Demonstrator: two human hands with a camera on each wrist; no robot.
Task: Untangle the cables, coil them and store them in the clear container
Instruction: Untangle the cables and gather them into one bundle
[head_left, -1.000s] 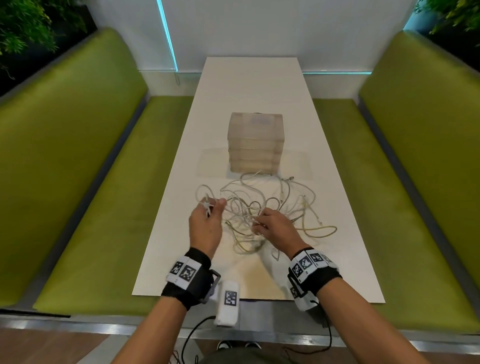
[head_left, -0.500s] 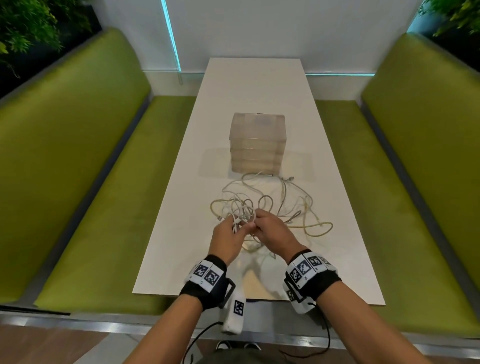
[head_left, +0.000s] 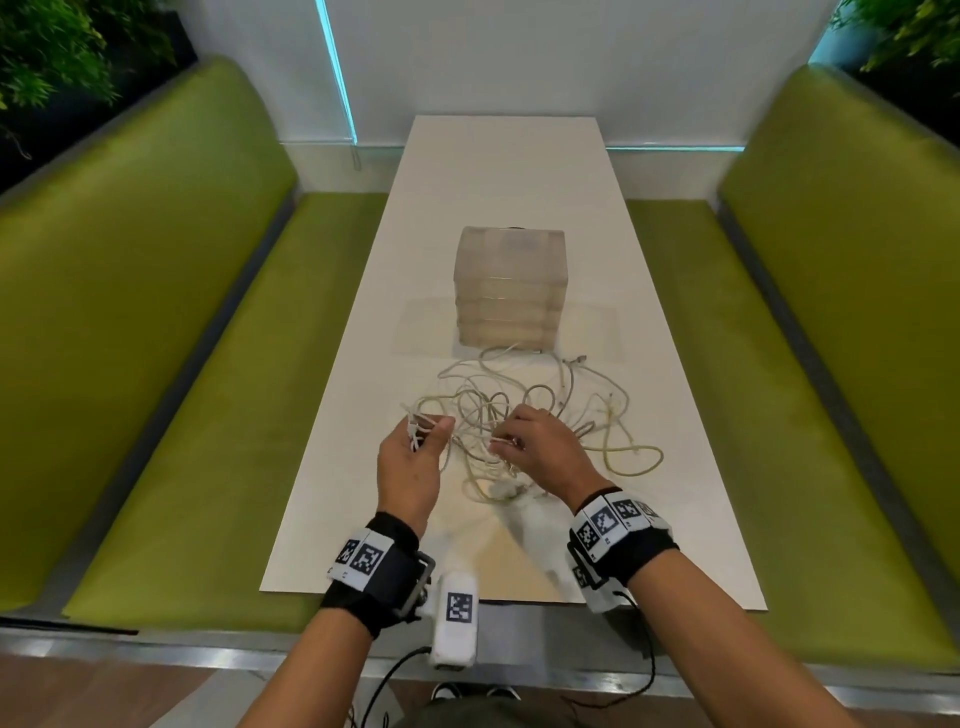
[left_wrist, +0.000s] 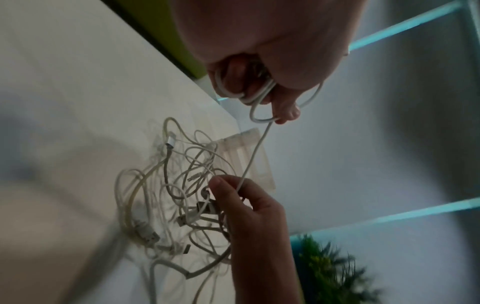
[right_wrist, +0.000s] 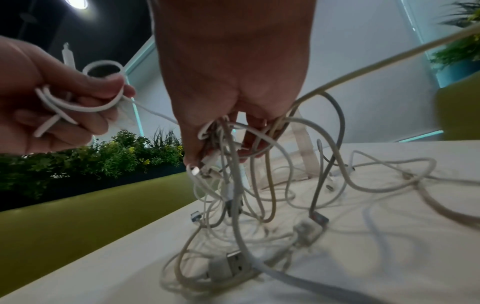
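A tangle of white and cream cables (head_left: 540, 415) (left_wrist: 166, 195) (right_wrist: 272, 205) lies on the white table (head_left: 509, 197), just in front of the clear container (head_left: 510, 287) (left_wrist: 246, 156). My left hand (head_left: 415, 441) (left_wrist: 249, 90) (right_wrist: 78, 98) grips a small coil of a thin white cable (right_wrist: 78, 105), lifted a little above the table at the tangle's left edge. That cable runs taut across to my right hand (head_left: 524, 441) (left_wrist: 233, 189) (right_wrist: 223, 148), which pinches it and holds several other strands bunched in its fingers over the middle of the pile.
Green benches (head_left: 156, 322) (head_left: 831, 338) flank the table on both sides. The container stands shut, stacked in layers, in the table's middle. A white wall (head_left: 519, 62) closes the far end. Planters with green plants (right_wrist: 103, 156) stand behind the benches.
My hands met over the tangle half a second ago. The left hand has since drawn back to the left with its coil, pulling the thin cable taut away from the right hand.
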